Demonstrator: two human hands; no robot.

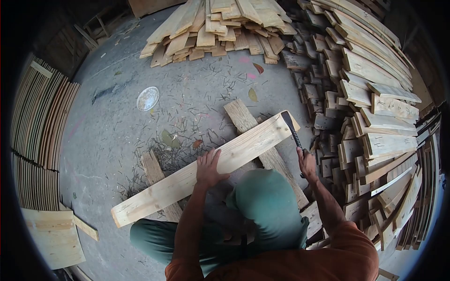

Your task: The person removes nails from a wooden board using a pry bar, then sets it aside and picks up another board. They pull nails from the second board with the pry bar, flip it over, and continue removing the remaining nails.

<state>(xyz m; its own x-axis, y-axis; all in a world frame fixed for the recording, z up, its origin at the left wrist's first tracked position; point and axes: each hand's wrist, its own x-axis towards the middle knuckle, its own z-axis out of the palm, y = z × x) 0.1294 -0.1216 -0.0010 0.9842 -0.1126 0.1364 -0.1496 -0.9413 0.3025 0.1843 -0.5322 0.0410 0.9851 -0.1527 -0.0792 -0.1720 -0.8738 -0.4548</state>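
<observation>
One pale board [243,149] lies in front of the person, resting across two rough timber pieces on the floor, the left timber [153,167] and the right timber [280,167], which both run crosswise beneath it. Its long axis slants from near left to far right, so the right end is the farther one from the body and reaches past the right timber toward the large stack of wood [380,143] at the side. The left hand [209,168] is about midway along the board, laid open with fingers spread on the upper face and the thumb pointing toward the right end; how hard it presses cannot be told. The right hand [307,164] is closed around the handle of a dark tool [296,136], just off the near side of that right end and much closer to it than the left hand is. From this fist the tool points away and slightly left, almost crosswise to the board, with its broad head over the board's far right corner; whether metal and wood touch there is unclear. The person's bent knee [267,194] sits between the two forearms, close to the board's near edge. Beyond its far edge, thin nail-like bits [183,125] litter the floor [110,129].
</observation>
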